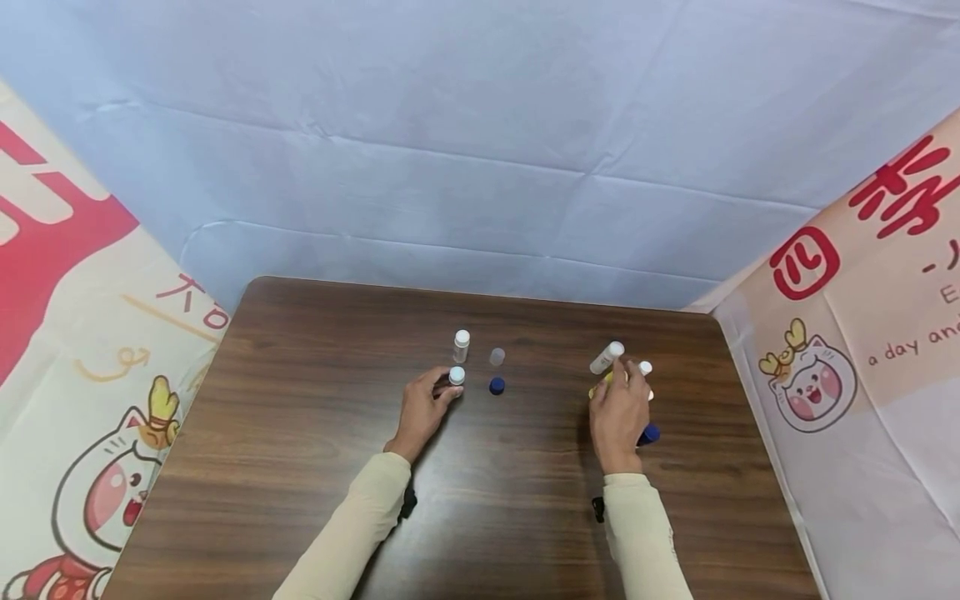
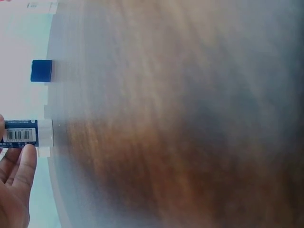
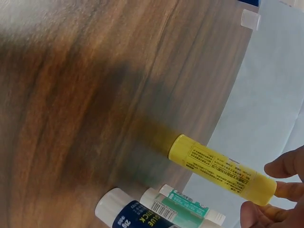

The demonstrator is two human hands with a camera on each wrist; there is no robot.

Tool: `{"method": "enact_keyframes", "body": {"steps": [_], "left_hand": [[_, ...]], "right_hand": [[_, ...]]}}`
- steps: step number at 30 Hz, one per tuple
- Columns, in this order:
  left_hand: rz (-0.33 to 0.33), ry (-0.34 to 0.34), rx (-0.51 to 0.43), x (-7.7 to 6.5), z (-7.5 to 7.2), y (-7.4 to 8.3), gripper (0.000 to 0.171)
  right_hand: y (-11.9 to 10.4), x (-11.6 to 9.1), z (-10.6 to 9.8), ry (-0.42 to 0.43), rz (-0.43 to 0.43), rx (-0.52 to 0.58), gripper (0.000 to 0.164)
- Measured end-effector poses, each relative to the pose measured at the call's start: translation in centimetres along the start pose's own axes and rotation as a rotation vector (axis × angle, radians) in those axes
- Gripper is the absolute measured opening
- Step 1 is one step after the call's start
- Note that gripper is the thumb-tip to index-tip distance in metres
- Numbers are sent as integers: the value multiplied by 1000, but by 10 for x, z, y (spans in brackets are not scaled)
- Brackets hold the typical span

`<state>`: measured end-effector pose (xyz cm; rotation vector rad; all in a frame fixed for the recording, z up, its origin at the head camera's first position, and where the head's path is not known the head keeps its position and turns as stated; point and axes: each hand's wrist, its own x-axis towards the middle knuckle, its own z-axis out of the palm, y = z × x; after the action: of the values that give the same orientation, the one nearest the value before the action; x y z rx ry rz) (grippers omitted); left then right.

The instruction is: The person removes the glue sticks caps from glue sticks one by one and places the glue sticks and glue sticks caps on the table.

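My left hand (image 1: 423, 408) pinches a glue stick (image 2: 20, 134) between thumb and fingers; it has a dark blue barcode label and a pale clear end against the table. At the right, my right hand (image 1: 619, 412) grips the top end of a yellow glue stick (image 3: 221, 170) with its fingertips. The hand hides most of that stick in the head view. Beside it stand a navy glue stick (image 3: 137, 216) with a white end and a green-and-white glue stick (image 3: 178, 209). Another white-topped stick (image 1: 607, 357) stands just beyond the right fingers.
Between the hands lie a blue cap (image 1: 497, 386) and a translucent cap (image 1: 497, 357). A white-capped clear stick (image 1: 461, 346) stands behind the left hand. The brown wooden table (image 1: 300, 467) meets a pale cloth wall (image 1: 450, 167) at its far edge.
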<state>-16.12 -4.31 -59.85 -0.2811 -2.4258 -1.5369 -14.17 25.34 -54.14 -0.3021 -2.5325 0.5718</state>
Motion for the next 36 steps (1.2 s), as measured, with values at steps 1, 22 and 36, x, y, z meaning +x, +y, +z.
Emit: {"method": "enact_keyframes", "body": {"steps": [1,22,36], "left_hand": [[-2,-2,1,0,0,0,30],[-9,-17,-28,0,1,-6,28],[-19,-15,-31,0,1,-11,29]], "right_hand": [[0,0,1,-6,4,0,43],[0,-1,6,-2,49,-30,31],[1,-1,9,-9,33,4,38]]}}
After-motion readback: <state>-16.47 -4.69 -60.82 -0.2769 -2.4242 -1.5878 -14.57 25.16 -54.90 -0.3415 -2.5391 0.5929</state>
